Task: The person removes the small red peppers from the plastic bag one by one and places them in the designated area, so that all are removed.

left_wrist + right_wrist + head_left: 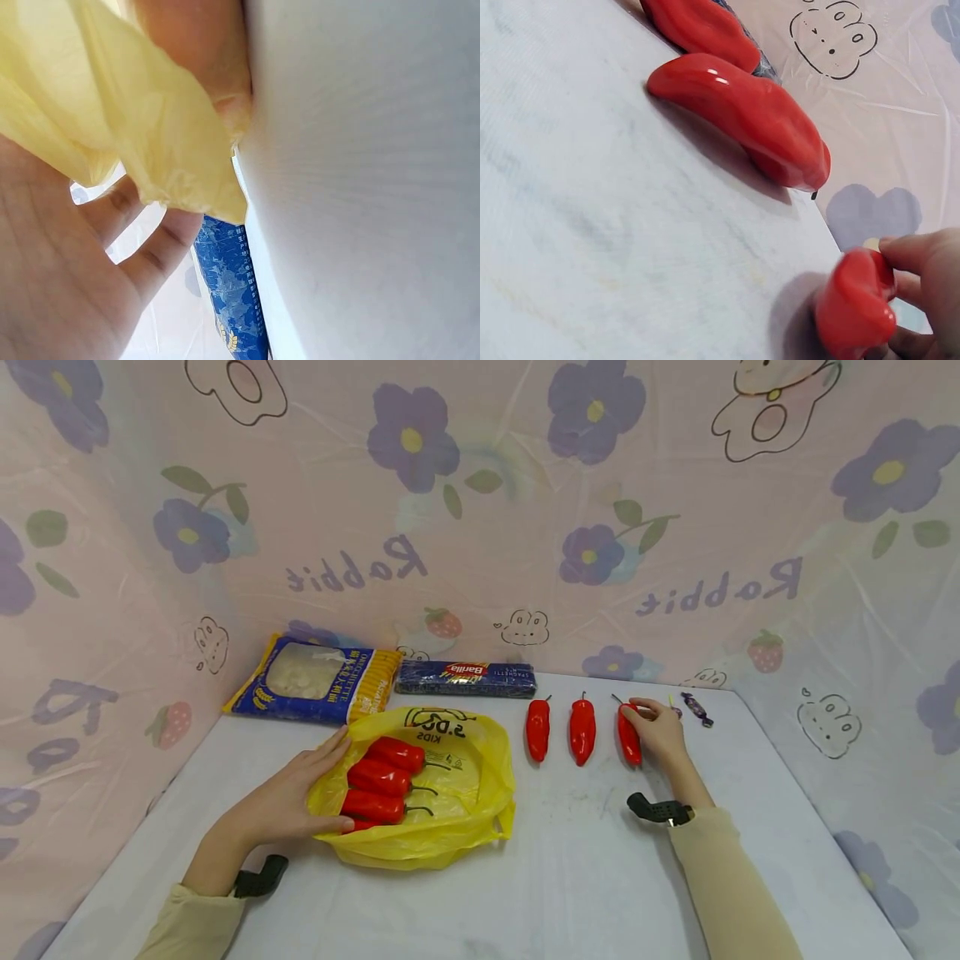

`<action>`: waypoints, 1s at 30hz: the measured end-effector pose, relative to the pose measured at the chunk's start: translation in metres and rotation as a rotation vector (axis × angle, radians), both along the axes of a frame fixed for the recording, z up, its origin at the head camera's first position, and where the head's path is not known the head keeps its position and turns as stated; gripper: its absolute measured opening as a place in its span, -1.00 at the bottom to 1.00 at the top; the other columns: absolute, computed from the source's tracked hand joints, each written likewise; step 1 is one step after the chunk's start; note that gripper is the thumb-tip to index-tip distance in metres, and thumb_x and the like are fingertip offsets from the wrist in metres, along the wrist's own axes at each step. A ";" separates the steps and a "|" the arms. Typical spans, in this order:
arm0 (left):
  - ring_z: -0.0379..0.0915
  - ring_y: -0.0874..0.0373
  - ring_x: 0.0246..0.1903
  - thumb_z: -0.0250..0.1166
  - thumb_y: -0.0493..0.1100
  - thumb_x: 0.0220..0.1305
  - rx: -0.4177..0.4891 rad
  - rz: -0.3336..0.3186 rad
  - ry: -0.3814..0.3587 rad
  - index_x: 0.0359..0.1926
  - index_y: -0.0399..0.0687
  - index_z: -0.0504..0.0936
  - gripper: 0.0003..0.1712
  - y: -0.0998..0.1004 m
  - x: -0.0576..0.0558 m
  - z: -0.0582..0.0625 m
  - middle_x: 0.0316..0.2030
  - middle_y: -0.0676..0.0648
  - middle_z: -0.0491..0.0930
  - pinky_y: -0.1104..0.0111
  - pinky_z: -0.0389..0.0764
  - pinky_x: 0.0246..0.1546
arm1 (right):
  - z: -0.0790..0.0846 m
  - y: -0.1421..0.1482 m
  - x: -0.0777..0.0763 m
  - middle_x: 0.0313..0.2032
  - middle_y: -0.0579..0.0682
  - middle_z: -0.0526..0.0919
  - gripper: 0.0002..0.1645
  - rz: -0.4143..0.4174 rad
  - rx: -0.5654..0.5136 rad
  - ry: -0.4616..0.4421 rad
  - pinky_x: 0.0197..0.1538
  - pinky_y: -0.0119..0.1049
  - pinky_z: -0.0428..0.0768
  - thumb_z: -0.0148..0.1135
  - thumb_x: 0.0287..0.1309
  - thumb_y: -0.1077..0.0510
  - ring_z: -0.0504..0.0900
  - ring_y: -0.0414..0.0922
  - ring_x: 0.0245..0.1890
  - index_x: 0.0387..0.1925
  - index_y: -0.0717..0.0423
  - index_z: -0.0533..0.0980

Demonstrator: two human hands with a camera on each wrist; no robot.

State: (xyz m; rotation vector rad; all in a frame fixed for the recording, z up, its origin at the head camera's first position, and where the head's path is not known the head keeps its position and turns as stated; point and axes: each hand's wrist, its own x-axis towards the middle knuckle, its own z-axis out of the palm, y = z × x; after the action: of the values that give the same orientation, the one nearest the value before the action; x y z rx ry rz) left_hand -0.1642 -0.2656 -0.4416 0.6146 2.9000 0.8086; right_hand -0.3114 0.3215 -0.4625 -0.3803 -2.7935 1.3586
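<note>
My left hand [277,802] holds the side of a crinkled yellow plastic bag [442,839], its thumb at the near rim and its fingers along the far side. In the left wrist view the yellow film [150,112] hides part of that hand. Several glossy red chili peppers [378,777] lie inside the bag, their dark stems pointing right. At the right, my right hand [660,731] pinches another red chili pepper [851,307] between thumb and fingers, close over the table. To its left lie two more peppers, the middle one [582,732] and the left one [537,731].
A blue and yellow orecchiette pasta bag [307,681] lies at the back left, with a dark blue spaghetti pack [465,679] beside it. A wrapped candy [698,710] is just beyond my right hand. Patterned curtains [480,527] enclose the white table [570,877].
</note>
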 end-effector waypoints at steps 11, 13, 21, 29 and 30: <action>0.12 -0.37 0.53 0.52 0.44 0.11 -0.009 -0.016 -0.002 0.67 -0.16 0.14 0.34 -0.001 0.001 0.002 0.72 -0.09 -0.08 -0.37 0.34 0.40 | -0.003 0.002 0.005 0.43 0.42 0.42 -0.23 -0.008 0.021 0.006 0.39 0.15 0.56 0.10 0.56 -0.22 0.46 0.31 0.38 0.53 0.17 0.37; 0.12 -0.37 0.53 0.52 0.44 0.10 -0.011 -0.015 -0.007 0.67 -0.16 0.14 0.35 -0.001 0.001 0.003 0.71 -0.10 -0.08 -0.37 0.34 0.39 | -0.003 0.001 0.006 0.43 0.41 0.43 -0.23 -0.016 0.027 0.018 0.40 0.18 0.53 0.10 0.55 -0.23 0.46 0.31 0.38 0.53 0.16 0.36; 0.16 -0.35 0.51 0.50 0.47 0.10 -0.029 -0.004 -0.008 0.67 -0.14 0.14 0.35 0.000 -0.001 0.004 0.71 -0.10 -0.07 -0.37 0.39 0.37 | 0.017 -0.009 0.014 0.36 0.34 0.54 -0.27 -0.009 0.058 0.146 0.14 -0.05 0.64 0.13 0.54 -0.21 0.53 0.24 0.22 0.49 0.14 0.42; 0.15 -0.35 0.52 0.51 0.45 0.10 -0.020 0.000 -0.012 0.68 -0.13 0.12 0.36 0.001 0.000 0.003 0.71 -0.10 -0.08 -0.39 0.36 0.37 | 0.037 -0.048 0.033 0.30 0.27 0.61 -0.32 0.127 0.000 0.276 0.17 -0.13 0.56 0.22 0.52 -0.17 0.56 0.16 0.19 0.43 0.14 0.48; 0.15 -0.35 0.52 0.51 0.44 0.10 -0.019 -0.001 -0.011 0.68 -0.14 0.12 0.35 0.001 0.000 0.003 0.71 -0.10 -0.08 -0.38 0.36 0.38 | 0.038 -0.054 0.037 0.29 0.26 0.62 -0.34 0.146 -0.012 0.285 0.16 -0.13 0.56 0.23 0.51 -0.16 0.57 0.15 0.16 0.42 0.13 0.49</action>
State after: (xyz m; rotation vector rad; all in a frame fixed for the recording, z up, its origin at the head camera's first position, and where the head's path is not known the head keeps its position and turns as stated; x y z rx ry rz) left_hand -0.1646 -0.2647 -0.4387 0.6075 2.8937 0.7802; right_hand -0.2744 0.2675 -0.4244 0.0192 -2.6200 1.3348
